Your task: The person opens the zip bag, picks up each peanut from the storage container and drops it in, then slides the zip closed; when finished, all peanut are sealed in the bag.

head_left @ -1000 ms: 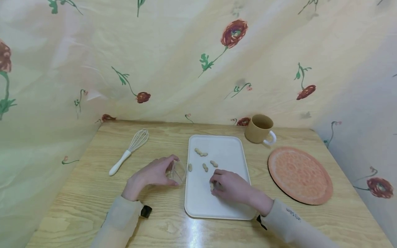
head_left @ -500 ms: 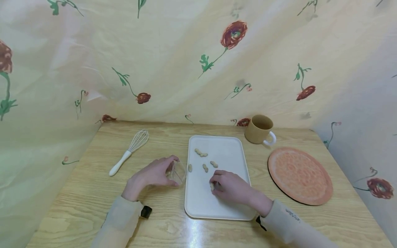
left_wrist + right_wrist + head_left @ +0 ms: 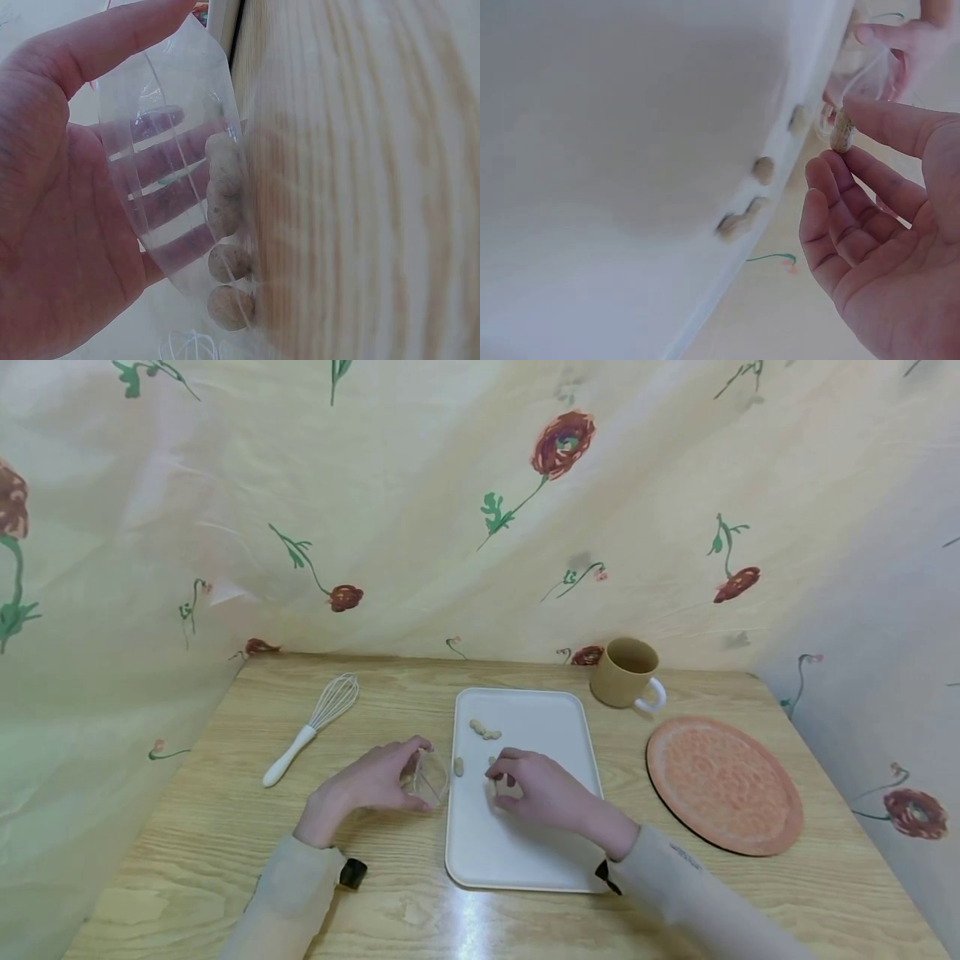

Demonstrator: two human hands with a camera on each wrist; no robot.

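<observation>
My left hand (image 3: 375,777) curves round a clear plastic bag (image 3: 430,779) that stands at the tray's left edge, its thumb and fingers on opposite sides. Several peanuts (image 3: 223,184) lie inside the bag near the tabletop in the left wrist view. Over the white tray (image 3: 525,868), my right hand (image 3: 543,793) pinches one peanut (image 3: 841,133) between thumb and index finger, its other fingers bent. More peanuts lie on the tray: two close together (image 3: 484,730) towards the back and one (image 3: 459,767) by the left rim. Another peanut is partly hidden by the right hand.
A white whisk (image 3: 311,729) lies to the left on the wooden table (image 3: 202,827). Behind the tray's right corner stands a tan mug (image 3: 624,673) with a white handle. At the right is a round, pinkish-orange mat (image 3: 725,787). Flowered cloth (image 3: 420,510) hangs behind.
My right hand has moved left and a little farther back over the tray, with the peanut in its fingers, and now covers a peanut seen before. The left hand and bag have stayed put.
</observation>
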